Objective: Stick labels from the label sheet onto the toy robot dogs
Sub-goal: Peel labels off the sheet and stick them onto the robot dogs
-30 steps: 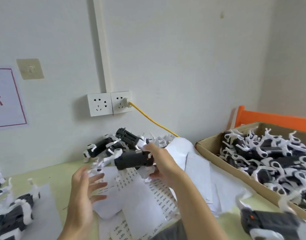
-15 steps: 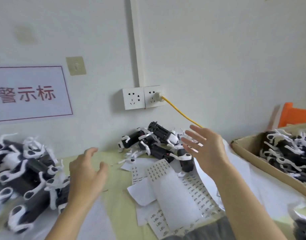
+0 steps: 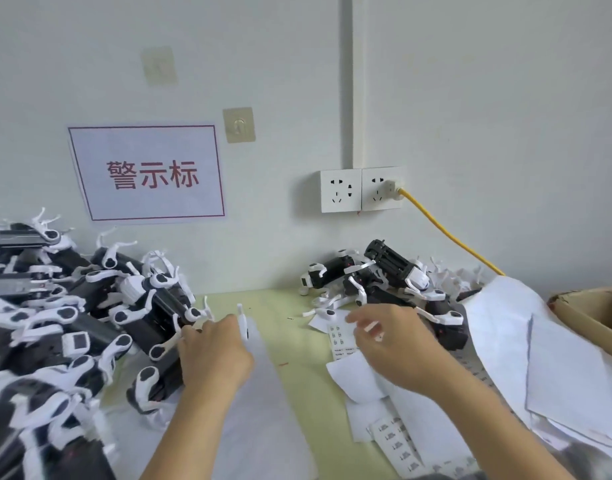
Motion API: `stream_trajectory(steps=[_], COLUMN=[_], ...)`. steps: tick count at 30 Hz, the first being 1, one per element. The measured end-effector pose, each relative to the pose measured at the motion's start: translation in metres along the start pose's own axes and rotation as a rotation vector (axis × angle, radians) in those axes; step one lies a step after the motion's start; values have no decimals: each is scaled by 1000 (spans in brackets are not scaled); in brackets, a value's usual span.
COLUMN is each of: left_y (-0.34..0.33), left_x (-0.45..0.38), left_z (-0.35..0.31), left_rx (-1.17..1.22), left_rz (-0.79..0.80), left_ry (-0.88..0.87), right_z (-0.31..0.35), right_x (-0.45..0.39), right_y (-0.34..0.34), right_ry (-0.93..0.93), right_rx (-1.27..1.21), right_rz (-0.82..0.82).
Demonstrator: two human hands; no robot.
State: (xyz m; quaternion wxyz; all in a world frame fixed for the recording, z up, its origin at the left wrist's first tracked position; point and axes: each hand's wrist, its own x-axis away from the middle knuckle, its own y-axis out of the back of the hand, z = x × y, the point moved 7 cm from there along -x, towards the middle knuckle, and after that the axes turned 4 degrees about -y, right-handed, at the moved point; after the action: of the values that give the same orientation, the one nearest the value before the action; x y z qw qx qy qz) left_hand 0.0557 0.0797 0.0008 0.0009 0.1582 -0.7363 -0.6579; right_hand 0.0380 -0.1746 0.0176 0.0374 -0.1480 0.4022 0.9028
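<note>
L hand (image 3: 216,355): back to camera, fingers curled forward at the edge of the dog pile (image 3: 72,323) at 9 o'clock of frame. Fingertips touch a white leg (image 3: 166,342) of the nearest dog; whether they grip it cannot be told, as the fingers are hidden behind the hand.

R hand (image 3: 398,344): over the label sheets (image 3: 342,341), fingers spread and loosely bent, blurred. A small white bit sits at the fingertips; cannot tell if it is pinched or simply lies behind them.

Between hands: bare strip of green table (image 3: 284,327), plus white paper (image 3: 263,410) running down to 6 o'clock.

Label sheets: under and at 5 o'clock of R hand, several overlapping, partly curled. Rows of small black print, too small to read.

2nd dog group (image 3: 384,275): at 12 o'clock of R hand, against the wall, black bodies w/ white legs, lying tangled. One dog (image 3: 446,327) touches the sheets at 3 o'clock of R hand.

Large white sheets (image 3: 540,358): 3 to 4 o'clock, draped over the table edge area. Cardboard box (image 3: 592,317) at far right, mostly out of frame.

Wall: sign (image 3: 148,173) w/ red border, red text "警示标". Double socket (image 3: 361,189) at 12 o'clock, yellow cable (image 3: 450,233) plugged into its right half, running down behind the white sheets. Two beige hook pads (image 3: 239,125) above the sign.
</note>
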Motion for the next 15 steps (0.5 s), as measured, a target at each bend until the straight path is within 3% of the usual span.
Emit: stream_trajectory(steps=[6, 15], left_y=[4, 14], left_x=[0, 4], left_z=[-9, -33], left_rx=[77, 714], left_rz=[-60, -171], left_ry=[-62, -169], right_z=[19, 21], right_x=[5, 5], right_y=[-32, -40], right_ry=[109, 114], right_rx=[35, 15], right_rz=[70, 79])
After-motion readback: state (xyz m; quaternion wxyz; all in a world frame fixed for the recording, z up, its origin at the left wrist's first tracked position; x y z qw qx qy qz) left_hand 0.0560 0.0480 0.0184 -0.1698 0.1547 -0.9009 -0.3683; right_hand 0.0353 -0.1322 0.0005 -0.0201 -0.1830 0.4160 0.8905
